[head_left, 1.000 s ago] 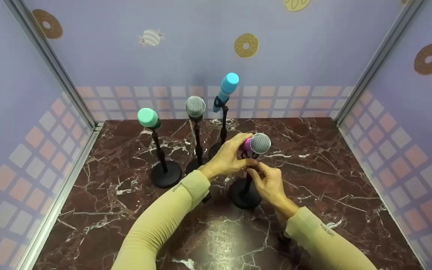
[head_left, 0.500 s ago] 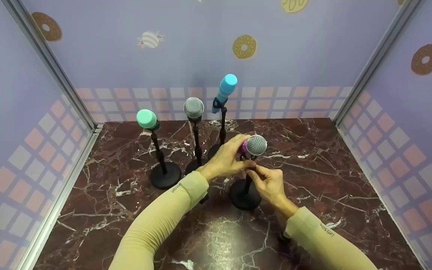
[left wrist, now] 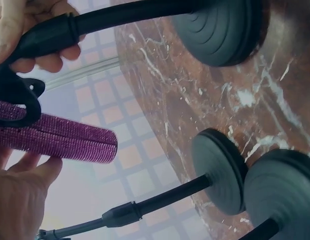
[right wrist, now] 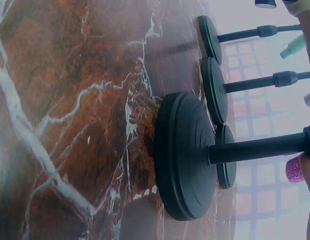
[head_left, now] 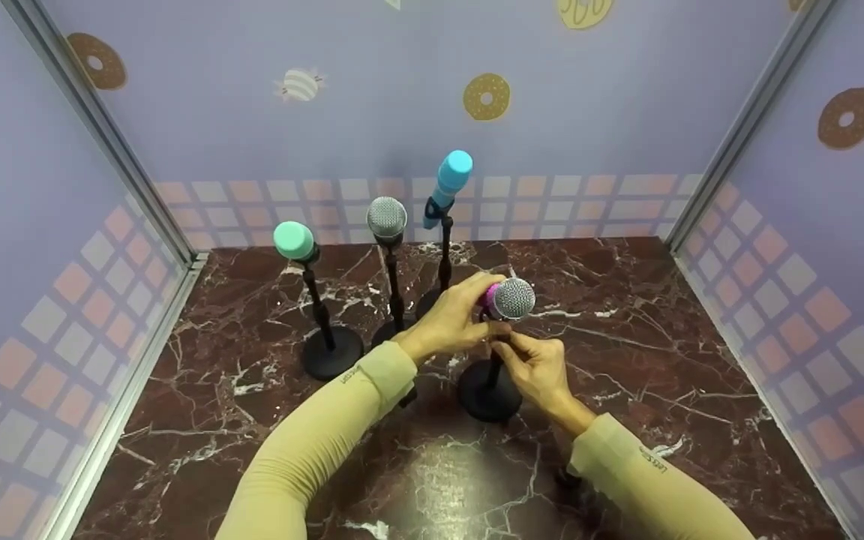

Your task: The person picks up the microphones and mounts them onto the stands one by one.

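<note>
My left hand (head_left: 451,315) grips a microphone with a glittery pink handle (left wrist: 69,137) and a silver mesh head (head_left: 514,298). The handle runs through a black clip (left wrist: 29,102) atop a short black stand. Just below the clip, my right hand (head_left: 541,367) pinches the top of the stand's pole between thumb and fingers. The stand's round base (head_left: 490,390) sits on the marble table. Fingers cover most of the clip in the head view. In the right wrist view, the pole (right wrist: 260,147) rises from its base, and the handle's pink end (right wrist: 295,170) shows beside the fingers.
Behind and left stand three more microphones on black stands: a mint-green one (head_left: 294,241), a silver-headed one (head_left: 387,217) and a blue one (head_left: 454,172). Patterned panels enclose the dark red marble table (head_left: 627,315) at the back and both sides.
The silver head of the held microphone has dipped slightly toward the front, and the clip now shows less. Both hands keep their hold. The head view has shifted a little.
</note>
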